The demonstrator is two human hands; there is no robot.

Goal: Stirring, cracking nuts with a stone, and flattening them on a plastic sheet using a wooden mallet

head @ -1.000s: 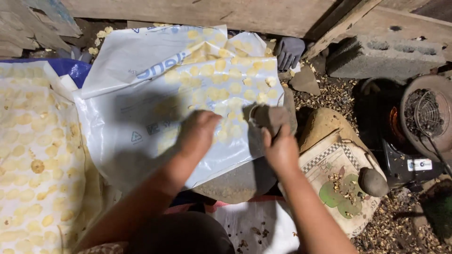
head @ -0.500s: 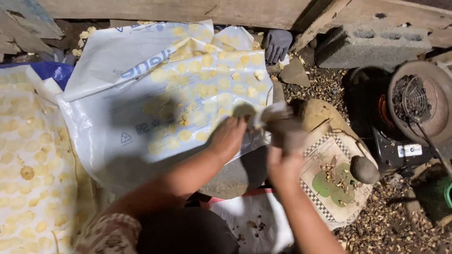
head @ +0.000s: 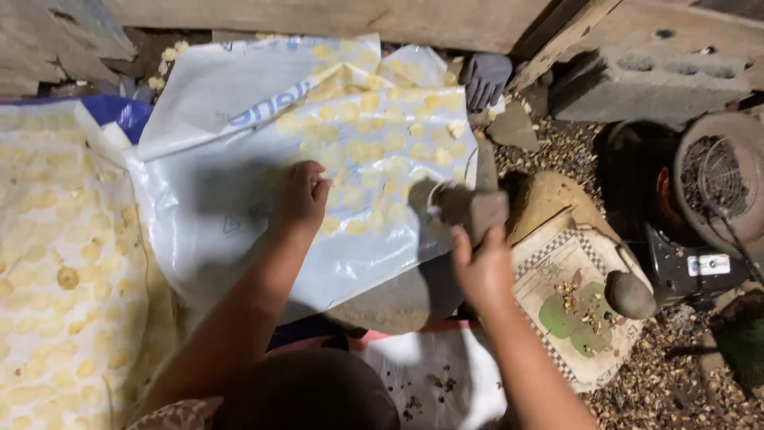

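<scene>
The person's right hand [head: 481,267] is wrapped tight around the handle of a blunt grey stone-headed mallet [head: 465,207], held just above the edge of a large flat grey stone [head: 406,299]. The left hand [head: 298,195] rests with fingers curled narrow on a white plastic sheet [head: 239,231] dotted with flat pale-yellow discs [head: 382,147]; I cannot tell whether it pinches one. To the right lies a checkered woven mat [head: 557,255] with a rounded grey stone [head: 630,295] on it. A dark grey glove [head: 484,78] lies beyond the sheet.
</scene>
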